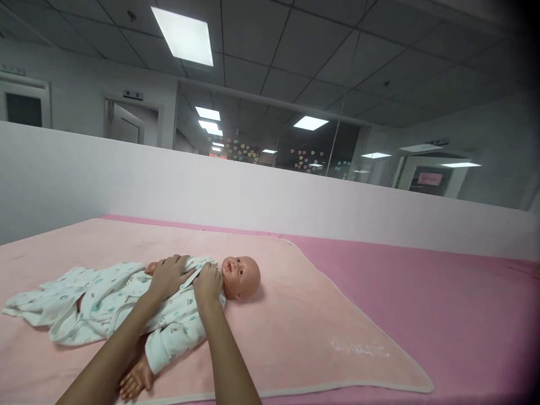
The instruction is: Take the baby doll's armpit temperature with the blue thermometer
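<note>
Though doll (177, 310) near blanket (304, 337) edge, open room headward.

Pink surface (400, 281) is carrying pale-edged peach blanket (295, 332), pink showing along far edge and at right. Baby doll (248, 277) is lying on blanket in white printed clothes (99, 298), head pointing right.

Person's hands (167, 277): two; doll (247, 275): one; peach blanket (291, 320): one; white partition (253, 197): one.

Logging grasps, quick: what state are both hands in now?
Left hand: open, laid over the outfit on the doll.
Right hand: closed, seemingly pinching the outfit.
</note>
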The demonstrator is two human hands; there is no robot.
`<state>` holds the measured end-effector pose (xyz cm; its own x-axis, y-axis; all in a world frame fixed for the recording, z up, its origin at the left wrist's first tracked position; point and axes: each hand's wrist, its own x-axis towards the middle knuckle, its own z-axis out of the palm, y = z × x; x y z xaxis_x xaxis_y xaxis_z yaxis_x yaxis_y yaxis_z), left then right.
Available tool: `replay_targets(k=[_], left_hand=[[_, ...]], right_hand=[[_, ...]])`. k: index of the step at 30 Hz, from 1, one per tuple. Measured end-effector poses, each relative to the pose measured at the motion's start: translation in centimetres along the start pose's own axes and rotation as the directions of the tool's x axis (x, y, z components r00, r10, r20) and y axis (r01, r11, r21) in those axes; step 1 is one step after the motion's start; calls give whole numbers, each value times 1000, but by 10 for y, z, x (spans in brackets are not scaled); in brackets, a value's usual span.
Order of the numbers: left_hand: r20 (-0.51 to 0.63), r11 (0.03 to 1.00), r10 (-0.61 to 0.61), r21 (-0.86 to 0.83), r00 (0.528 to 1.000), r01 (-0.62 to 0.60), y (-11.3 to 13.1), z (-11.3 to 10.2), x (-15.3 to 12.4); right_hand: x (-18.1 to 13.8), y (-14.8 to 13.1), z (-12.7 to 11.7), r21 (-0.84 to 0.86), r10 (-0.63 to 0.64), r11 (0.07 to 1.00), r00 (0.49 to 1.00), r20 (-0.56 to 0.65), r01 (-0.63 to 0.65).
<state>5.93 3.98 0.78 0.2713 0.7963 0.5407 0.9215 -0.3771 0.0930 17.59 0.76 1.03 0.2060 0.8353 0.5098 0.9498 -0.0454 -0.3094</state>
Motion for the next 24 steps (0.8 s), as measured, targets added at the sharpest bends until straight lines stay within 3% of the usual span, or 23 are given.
replay_targets(k=[4, 7, 10, 11, 13, 16, 18, 22, 24], left_hand=[[-10, 1000, -11, -17, 1000, 11, 0, 1, 0], [-19, 999, -13, -29, 1000, 13, 0, 3, -1], [-50, 999, -15, -30, 999, 13, 1, 4, -2], [-62, 1000, -14, -28, 998, 13, 1, 4, -2], [-74, 1000, -15, -23, 997, 13, 2, 4, -3], [-77, 999, -22, -28, 997, 20, 3, 3, -2], [-85, 999, -26, -37, 996, 23, 4, 2, -2], [-90, 997, -32, -66, 995, 26, 4, 1, -3], [-88, 997, -40, -74, 995, 34, 4, 1, -2]], right_hand=[[2, 8, -14, -23, -90, 996, 995, -44, 90], [12, 30, -33, 30, -232, 970, 955, -187, 242], [29, 64, -53, 217, -147, 947, 920, -364, 237], [34, 76, -56, 314, -85, 927, 929, -360, 206], [43, 99, -59, 509, -13, 851, 974, -226, 129], [49, 124, -55, 605, -21, 793, 996, -87, 69], [49, 132, -53, 656, -16, 753, 998, -68, 57], [47, 138, -57, 822, -48, 565, 998, -46, 65], [45, 138, -60, 834, -80, 545, 995, -52, 87]])
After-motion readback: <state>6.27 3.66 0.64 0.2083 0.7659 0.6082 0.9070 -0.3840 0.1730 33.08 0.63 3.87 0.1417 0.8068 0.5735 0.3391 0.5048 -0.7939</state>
